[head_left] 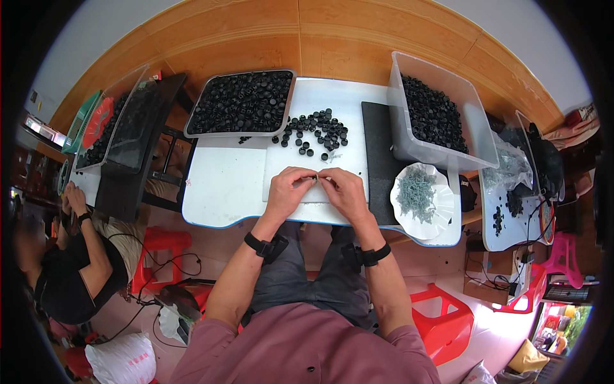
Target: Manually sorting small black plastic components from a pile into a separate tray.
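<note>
My left hand (290, 189) and my right hand (344, 191) meet fingertip to fingertip over the near part of the white table (224, 192). Both are closed in a pinch. A small dark piece shows between the left fingers, too small to name; whatever the right fingertips grip is hidden. Just beyond my hands lies a loose scatter of small round black caps (306, 146). To the right of my right hand, a white scalloped plate (441, 221) holds a heap of thin grey-green pieces (417, 195).
A metal tray (192, 131) full of black caps stands at the back left. A clear plastic bin (441, 157) of black parts is at the back right, by a black mat (378, 160). At far left sits another person (83, 256). Red stools (444, 320) stand below.
</note>
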{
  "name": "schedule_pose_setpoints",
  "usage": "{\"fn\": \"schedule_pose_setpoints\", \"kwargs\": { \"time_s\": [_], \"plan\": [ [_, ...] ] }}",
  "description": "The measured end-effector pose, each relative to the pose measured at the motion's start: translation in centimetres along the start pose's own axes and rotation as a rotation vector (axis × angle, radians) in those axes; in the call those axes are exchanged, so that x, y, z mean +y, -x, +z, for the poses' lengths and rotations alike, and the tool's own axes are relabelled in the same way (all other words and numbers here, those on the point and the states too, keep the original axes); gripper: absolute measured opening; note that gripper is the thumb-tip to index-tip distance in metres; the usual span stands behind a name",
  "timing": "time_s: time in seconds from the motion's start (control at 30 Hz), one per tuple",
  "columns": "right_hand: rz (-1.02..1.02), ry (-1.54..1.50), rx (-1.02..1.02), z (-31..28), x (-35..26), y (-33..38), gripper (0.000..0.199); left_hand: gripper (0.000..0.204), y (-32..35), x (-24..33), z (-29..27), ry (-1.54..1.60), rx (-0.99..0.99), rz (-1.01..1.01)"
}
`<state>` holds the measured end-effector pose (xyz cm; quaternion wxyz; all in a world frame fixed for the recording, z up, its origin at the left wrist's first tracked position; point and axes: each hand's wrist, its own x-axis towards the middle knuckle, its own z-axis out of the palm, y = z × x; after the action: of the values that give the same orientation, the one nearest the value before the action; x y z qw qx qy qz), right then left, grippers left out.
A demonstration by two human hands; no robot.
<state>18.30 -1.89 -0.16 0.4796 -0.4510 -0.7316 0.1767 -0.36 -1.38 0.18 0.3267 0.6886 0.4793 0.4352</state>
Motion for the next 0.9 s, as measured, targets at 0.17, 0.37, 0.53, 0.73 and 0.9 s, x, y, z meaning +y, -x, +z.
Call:
{"fn": "schedule_pose_setpoints", "kwargs": {
  "time_s": [0.17,0.37,0.53,0.73,0.9],
  "plan": [
    [0.290,-0.158,-0.009,-0.3,-0.4,-0.2,0.013,0.022,0.2,-0.1,-0.1,0.057,0.018,-0.072],
    [0.494,-0.346,-0.083,-0.2,0.7,-0.4,0.014,0.023,0.1,0.1,-0.1,0.057,0.007,-0.044],
    [0.512,-0.369,-0.108,-0.2,0.6,-0.5,0.014,0.022,0.0,-0.2,0.0,0.029,0.010,0.001],
    [0.502,-0.323,-0.157,0.0,0.8,-0.7,0.018,0.021,0.0,-0.2,0.3,-0.040,0.010,0.046],
    [0.461,-0.232,-0.171,-0.2,0.3,-0.8,0.018,0.021,0.1,-0.3,0.3,-0.064,-0.002,0.083]
  ]
}}
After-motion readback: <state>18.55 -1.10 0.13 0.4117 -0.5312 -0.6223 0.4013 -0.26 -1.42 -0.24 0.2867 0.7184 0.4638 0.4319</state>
